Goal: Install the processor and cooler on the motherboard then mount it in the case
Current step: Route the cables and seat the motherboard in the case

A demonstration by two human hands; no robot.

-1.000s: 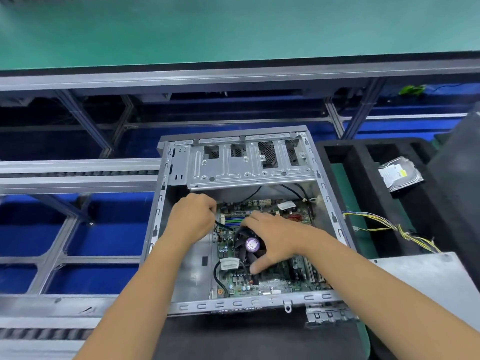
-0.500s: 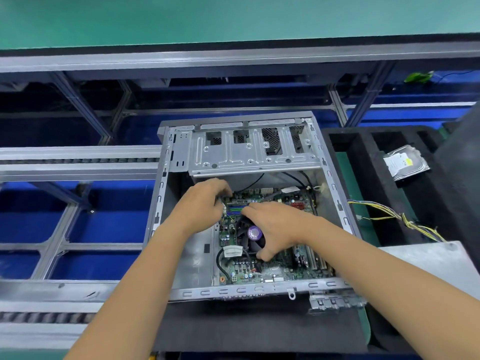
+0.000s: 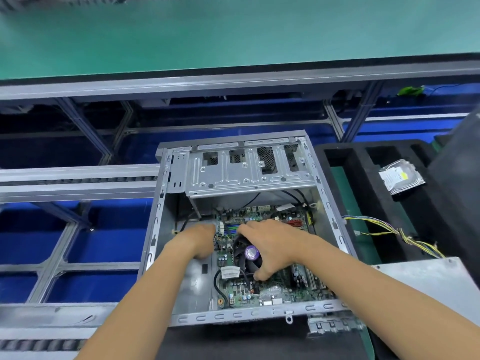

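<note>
Forearms reached in from the lower edge of the view and converged over the open case (image 3: 166, 229), which lay on its side on a dark mat with its drive cage (image 3: 249, 172) at the far end. The motherboard (image 3: 259, 289) sat flat inside the case, toward the right wall, with a bare metal floor panel to its left.

The right hand (image 3: 272, 245) was spread across the cooler (image 3: 246, 258), palm down, wrist angled in from the right. Its fingers curled over the far rim of the fan housing while the thumb hooked down at the near edge, so the hand gripped the cooler from above. The purple hub sticker of the fan showed in the gap between thumb and fingers.

The left hand (image 3: 200, 241) lay just beside the board's left edge, knuckles up and fingers bent under. Whether it pinched anything could not be told, since the fingertips were hidden beneath the hand. The two hands were close but not touching, separated by a strip of the board.

A black cable (image 3: 218, 281) looped across the board's near left corner. To the right of the case, a hard drive (image 3: 400, 176) rested in a black foam tray (image 3: 342, 157), and a bundle of yellow and black wires (image 3: 389, 229) trailed over that tray.
</note>
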